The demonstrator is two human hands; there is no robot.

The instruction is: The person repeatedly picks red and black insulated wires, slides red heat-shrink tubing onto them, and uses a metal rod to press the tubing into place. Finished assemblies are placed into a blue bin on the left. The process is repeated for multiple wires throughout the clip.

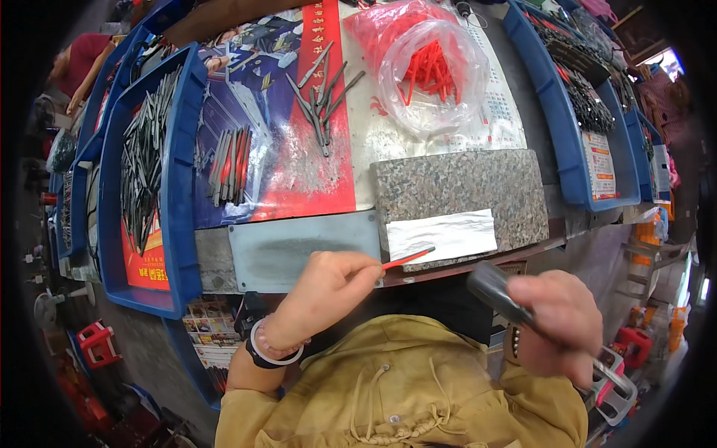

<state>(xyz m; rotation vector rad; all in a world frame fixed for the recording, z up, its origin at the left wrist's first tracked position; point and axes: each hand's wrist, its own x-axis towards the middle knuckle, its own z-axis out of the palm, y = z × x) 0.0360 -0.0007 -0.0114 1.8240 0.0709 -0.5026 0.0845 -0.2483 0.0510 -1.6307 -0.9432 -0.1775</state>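
Observation:
My left hand (pixel 325 291) pinches a slim red piece with a dark tip (pixel 407 259). The tip reaches over a folded white sheet (pixel 442 233) on a speckled granite block (pixel 459 175). To the right, my right hand (pixel 559 317) is closed round a dark, round-ended cylindrical tool (pixel 497 291). Motion blurs that hand, and the tool's exact kind does not show. It is held apart from the block, nearer my body. Left of the block, beside my left hand, lies a grey plate (pixel 302 235) with a dark smudge.
Slim dark and red pieces (pixel 230 166) lie in a row at left; loose grey metal pieces (pixel 323 97) are farther back. Red sleeves fill a clear bag (pixel 433 75). Blue bins stand left (pixel 183 187) and right (pixel 556 127), holding dark metal pieces. People are at both far sides.

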